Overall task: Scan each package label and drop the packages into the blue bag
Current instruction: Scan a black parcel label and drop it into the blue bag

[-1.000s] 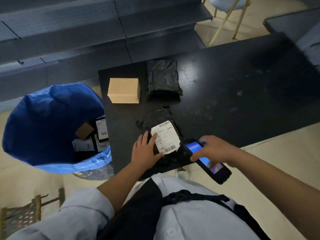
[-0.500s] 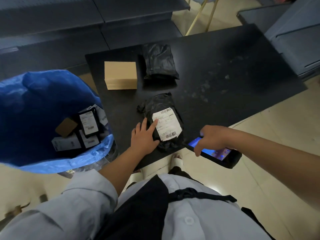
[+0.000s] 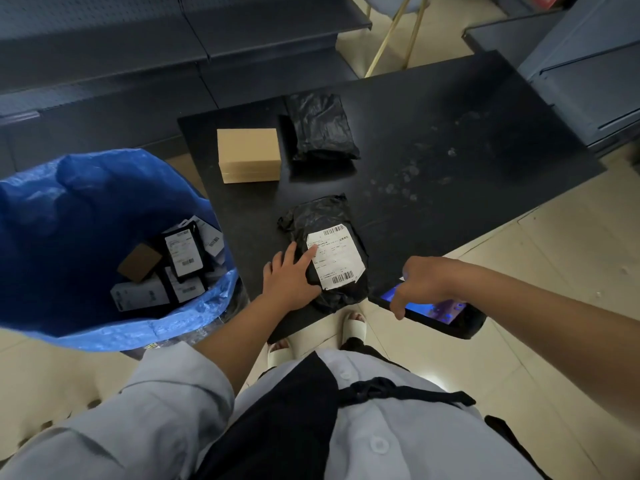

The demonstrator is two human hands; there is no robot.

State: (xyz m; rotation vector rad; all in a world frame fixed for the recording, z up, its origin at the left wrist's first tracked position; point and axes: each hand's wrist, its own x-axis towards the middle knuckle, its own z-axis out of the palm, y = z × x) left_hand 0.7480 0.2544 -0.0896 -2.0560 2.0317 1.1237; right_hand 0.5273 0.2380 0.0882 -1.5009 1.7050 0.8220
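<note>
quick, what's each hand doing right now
Left hand: open, fingers flat on the black package and the edge of its label.
Right hand: gripping the handheld scanner.

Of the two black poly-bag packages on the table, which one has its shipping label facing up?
The near black package, under the left hand, shows a white label. The far black package, beside the cardboard box, shows only plain black plastic.
</note>
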